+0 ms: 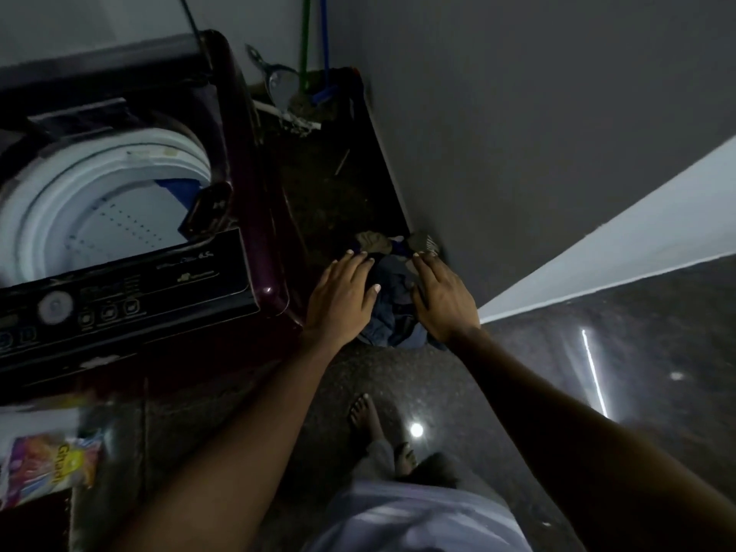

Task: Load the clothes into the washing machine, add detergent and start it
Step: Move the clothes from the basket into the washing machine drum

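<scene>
Head view: the fingers [355, 261] of the left hand [340, 294] are straight and spread, gripping nothing, with the thumb pointing toward the other hand. The right hand [444, 300] mirrors it, its fingers [423, 268] also stretched out and slack, palm down. Both hands hang over a pile of clothes [394, 300], one on each side of it; whether the fingertips touch the cloth I cannot tell. The pile is mostly dark blue fabric, crumpled on the floor [597, 352], with a khaki piece [372, 241] and a grey piece [424, 241] at its far edge. It lies in the narrow gap between the washing machine [243, 201] on the left and the grey wall [517, 113] on the right, just beside both. The machine is a dark maroon top-loader with its lid up, so the white drum [99, 209] is open to view; a blue patch shows at the drum's far rim, too unclear to name. Its control panel [119, 300] with a round dial [55, 306] faces the person. A bright detergent packet [51, 468] lies at the lower left, well apart from the clothes. In the far corner a green handle [306, 41] and a blue handle [324, 41] lean on the wall beside a dustpan [282, 83]. Two bare feet [364, 416] stand on the dark speckled floor below the forearms
</scene>
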`<state>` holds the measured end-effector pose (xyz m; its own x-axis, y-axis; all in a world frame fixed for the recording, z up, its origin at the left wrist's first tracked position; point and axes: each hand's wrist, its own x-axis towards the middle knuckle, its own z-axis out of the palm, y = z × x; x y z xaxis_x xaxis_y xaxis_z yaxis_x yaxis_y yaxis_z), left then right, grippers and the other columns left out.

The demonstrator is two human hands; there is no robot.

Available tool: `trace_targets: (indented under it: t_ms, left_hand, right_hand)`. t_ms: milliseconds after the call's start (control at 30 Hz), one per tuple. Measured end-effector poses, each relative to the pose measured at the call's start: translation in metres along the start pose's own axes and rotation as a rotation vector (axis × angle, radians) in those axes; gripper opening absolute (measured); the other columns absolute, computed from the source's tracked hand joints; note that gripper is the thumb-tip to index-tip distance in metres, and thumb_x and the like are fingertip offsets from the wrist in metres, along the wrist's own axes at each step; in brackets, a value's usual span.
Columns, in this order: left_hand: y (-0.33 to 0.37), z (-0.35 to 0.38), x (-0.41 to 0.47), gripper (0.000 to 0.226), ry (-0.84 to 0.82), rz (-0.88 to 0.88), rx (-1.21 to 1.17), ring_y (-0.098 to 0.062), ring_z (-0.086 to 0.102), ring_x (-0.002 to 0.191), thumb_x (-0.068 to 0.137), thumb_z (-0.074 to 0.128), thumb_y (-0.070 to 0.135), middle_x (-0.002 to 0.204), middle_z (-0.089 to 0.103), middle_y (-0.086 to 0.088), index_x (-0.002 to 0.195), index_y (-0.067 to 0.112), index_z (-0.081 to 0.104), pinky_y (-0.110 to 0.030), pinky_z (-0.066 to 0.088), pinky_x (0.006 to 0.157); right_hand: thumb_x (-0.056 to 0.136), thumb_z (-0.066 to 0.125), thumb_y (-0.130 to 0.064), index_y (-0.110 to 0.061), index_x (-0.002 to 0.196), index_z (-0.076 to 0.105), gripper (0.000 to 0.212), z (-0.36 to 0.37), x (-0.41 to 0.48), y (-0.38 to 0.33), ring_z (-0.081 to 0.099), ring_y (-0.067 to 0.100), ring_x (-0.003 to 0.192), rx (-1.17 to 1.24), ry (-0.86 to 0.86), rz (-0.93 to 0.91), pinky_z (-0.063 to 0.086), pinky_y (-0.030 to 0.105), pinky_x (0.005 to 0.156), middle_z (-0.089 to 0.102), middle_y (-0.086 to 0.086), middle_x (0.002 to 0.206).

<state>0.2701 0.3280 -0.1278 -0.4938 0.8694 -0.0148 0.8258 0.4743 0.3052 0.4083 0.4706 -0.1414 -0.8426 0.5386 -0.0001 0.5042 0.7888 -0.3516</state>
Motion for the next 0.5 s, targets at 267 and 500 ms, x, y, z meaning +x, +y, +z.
trace_targets:
  t_ms: [267,500]
  left_hand:
    - [-0.030,0.088,0.041,0.048,-0.040,-0.018,-0.025,-0.022,0.032,0.143,0.100,0.043,0.037,0.149,0.044,-0.005,0.142,0.013,0.046,-0.037,0.024,0.116]
    - [-0.058,0.199,0.079,0.044,0.009,-0.098,-0.094,-0.028,0.048,0.129,0.095,0.057,0.031,0.137,0.056,-0.010,0.133,0.008,0.055,-0.040,0.037,0.106]
  right_hand:
    - [0.098,0.047,-0.027,-0.007,0.141,0.042,0.048,0.076,0.023,0.049,0.048,0.032,0.126,0.041,-0.014,0.029,0.040,0.037,0.103,0.047,0.014,0.142]
    - [0.096,0.050,-0.025,-0.012,0.144,0.039,0.051,0.184,0.050,0.116,0.048,0.032,0.124,0.064,-0.130,0.059,0.045,0.038,0.097,0.046,0.011,0.143]
